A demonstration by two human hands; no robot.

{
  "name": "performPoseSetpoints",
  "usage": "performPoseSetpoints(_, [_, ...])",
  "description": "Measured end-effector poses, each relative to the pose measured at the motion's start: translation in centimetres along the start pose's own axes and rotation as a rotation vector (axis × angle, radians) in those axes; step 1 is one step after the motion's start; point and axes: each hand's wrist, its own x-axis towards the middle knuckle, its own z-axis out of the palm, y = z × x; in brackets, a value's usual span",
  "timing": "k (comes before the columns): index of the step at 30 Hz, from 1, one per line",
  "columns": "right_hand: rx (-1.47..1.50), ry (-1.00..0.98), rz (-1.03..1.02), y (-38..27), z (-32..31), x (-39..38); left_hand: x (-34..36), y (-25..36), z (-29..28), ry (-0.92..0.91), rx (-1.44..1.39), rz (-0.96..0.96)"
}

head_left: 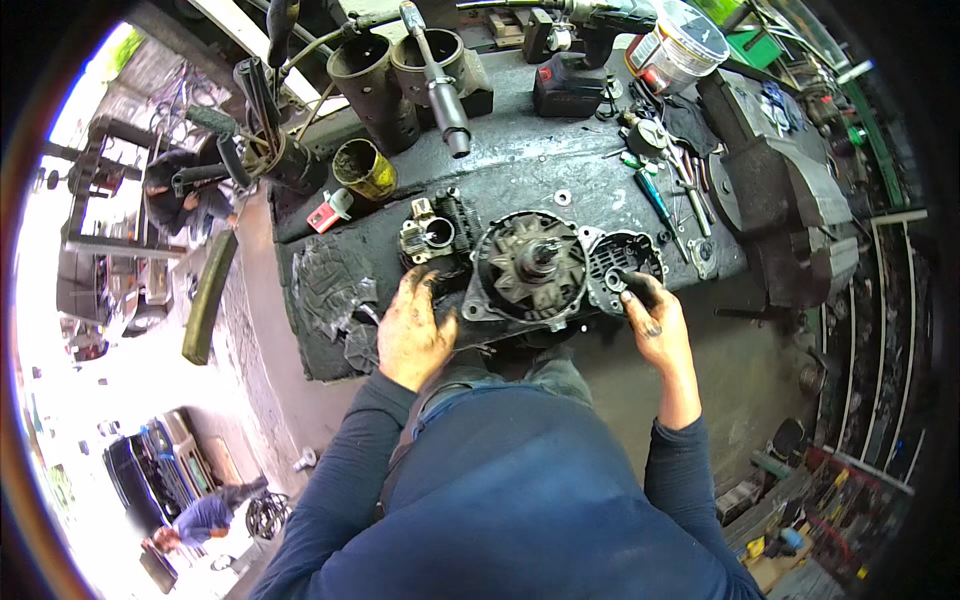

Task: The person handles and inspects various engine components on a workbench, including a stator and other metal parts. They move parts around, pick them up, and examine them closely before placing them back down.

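On the near edge of the black workbench (390, 215) lies an alternator half (530, 262), its finned rotor and shaft facing up. To its left sits a smaller dirty metal part (432, 232) with a round opening and dark fins. My left hand (415, 335) reaches to the near edge of this part, fingers forward and thumb apart. To the right is a slotted alternator end cover (640, 250) with a small ring near its middle. My right hand (655, 320) grips the cover's near side, thumb and fingers drawn together beside the ring. Whether the ring is loose I cannot tell.
Behind stand metal cylinders (372, 95), a socket tool (440, 90), a yellow can (364, 172) and a cordless power tool (590, 60). Screwdrivers (655, 205), other hand tools and a white bucket (680, 45) are at the right. Other people (200, 520) are at the left.
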Motion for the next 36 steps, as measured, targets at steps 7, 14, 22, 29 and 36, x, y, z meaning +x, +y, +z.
performPoseSetpoints(7, [-0.307,-0.164,-0.362,-1.7,-6.3,4.8,1.0,2.7,2.6,-0.078,0.371,-0.158])
performPoseSetpoints(14, [0.187,-0.495,-0.077,-3.6,-4.7,7.2,-0.5,3.5,4.7,0.353,-0.462,-0.422])
performPoseSetpoints(22, [0.124,-0.625,0.047,-4.4,2.2,6.8,0.6,7.1,3.5,-0.22,-2.167,-0.91])
performPoseSetpoints(29, [0.175,-0.648,0.153,-5.2,2.7,7.3,1.8,7.7,3.4,-0.111,-2.016,-1.002])
performPoseSetpoints(36, [0.246,-0.583,0.217,-6.1,0.5,12.0,6.6,9.4,6.1,-0.027,-2.14,-0.927])
